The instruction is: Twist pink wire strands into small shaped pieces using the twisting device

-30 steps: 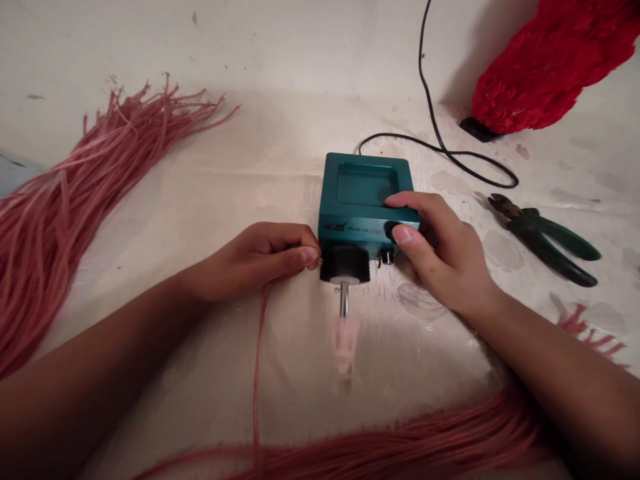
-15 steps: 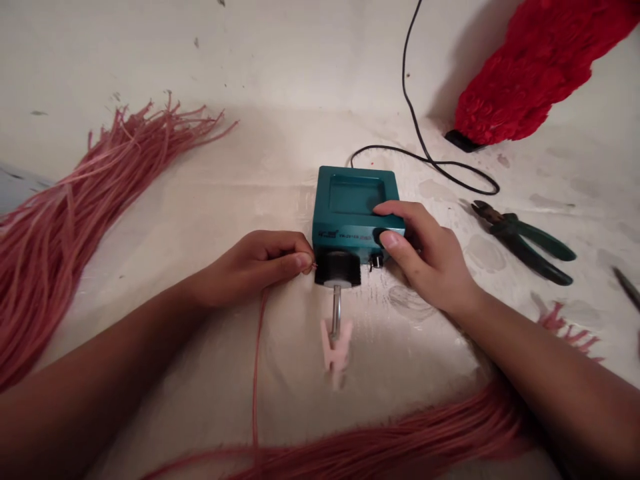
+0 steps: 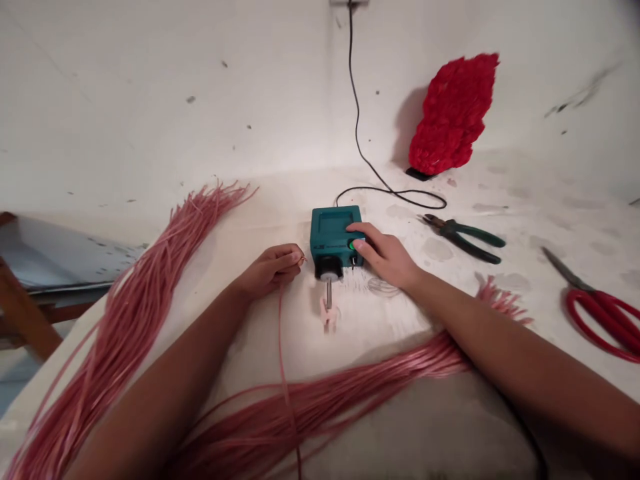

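The left hand [image 3: 273, 267] rests on the pale surface [image 3: 240, 220] just left of a small teal box [image 3: 333, 233]. Its fingers [image 3: 293, 257] are pinched narrow on the end of a single pink strand [image 3: 283, 333], held close to the black knob [image 3: 329, 267] on the front of the box. From the pinch the strand runs down toward the near edge and crosses a bundle of pink strands [image 3: 350, 390] lying across the foreground.

The right hand [image 3: 385, 257] lies against the right side of the box, with the fingers loosely curled and holding nothing. One fingertip sits at a lit green button [image 3: 352, 245] on the near right corner of the box's top.

A metal shaft [image 3: 329, 293] sticks out of the knob toward the person, with a pale pink clip [image 3: 329, 317] on its end. A black cord [image 3: 357, 120] runs from behind the box up the wall.

A second, larger bundle of pink strands [image 3: 145, 293] stretches along the left side of the surface. Green-handled pliers [image 3: 463, 235] lie to the right of the box, and red-handled scissors [image 3: 595, 310] lie farther right, well apart from the hands. A red fluffy object [image 3: 453, 113] leans against the wall behind the pliers.
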Available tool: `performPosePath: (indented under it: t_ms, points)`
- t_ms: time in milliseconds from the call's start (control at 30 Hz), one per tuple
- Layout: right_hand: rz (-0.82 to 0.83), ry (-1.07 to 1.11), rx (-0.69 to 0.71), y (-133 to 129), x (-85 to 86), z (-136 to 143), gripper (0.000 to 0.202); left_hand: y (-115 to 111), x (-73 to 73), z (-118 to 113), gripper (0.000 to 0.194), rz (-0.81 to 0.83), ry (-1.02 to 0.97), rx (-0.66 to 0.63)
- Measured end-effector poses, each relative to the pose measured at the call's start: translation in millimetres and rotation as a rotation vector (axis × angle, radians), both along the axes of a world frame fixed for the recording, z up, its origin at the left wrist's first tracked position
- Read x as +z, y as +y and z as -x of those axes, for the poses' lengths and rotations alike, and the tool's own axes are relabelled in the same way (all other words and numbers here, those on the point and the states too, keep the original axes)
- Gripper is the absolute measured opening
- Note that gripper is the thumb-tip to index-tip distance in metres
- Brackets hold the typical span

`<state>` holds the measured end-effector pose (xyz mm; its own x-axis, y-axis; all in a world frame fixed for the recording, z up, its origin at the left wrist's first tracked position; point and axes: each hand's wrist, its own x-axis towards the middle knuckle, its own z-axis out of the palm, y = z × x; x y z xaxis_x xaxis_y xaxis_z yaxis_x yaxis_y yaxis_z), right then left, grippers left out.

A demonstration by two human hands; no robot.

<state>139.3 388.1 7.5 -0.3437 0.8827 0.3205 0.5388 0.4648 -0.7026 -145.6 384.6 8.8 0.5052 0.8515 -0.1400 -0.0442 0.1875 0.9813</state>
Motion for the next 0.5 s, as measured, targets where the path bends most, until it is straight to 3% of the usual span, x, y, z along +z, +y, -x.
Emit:
performPosePath:
  t_ms: [167, 367, 433, 500]
  points:
    - [0.06, 0.064, 0.039, -4, 10.5, -4, 0.045, -22, 18.3, -7, 0.032, -0.073, -0.006, 0.052]
    - [0.133, 0.111, 0.127, -8, 65.3, -9, 0.033, -33, 76.7, -20, 0.03, -0.192, -0.043, 0.152]
    - [0.045, 0.107, 0.06, -14, 74.5, -12, 0.034, -31, 83.2, -22, 0.032, -0.244, -0.079, 0.224]
    - [-0.087, 0.08, -0.153, -21, 68.6, -18, 0.035, -29, 74.0, -22, 0.038, -0.288, -0.111, 0.312]
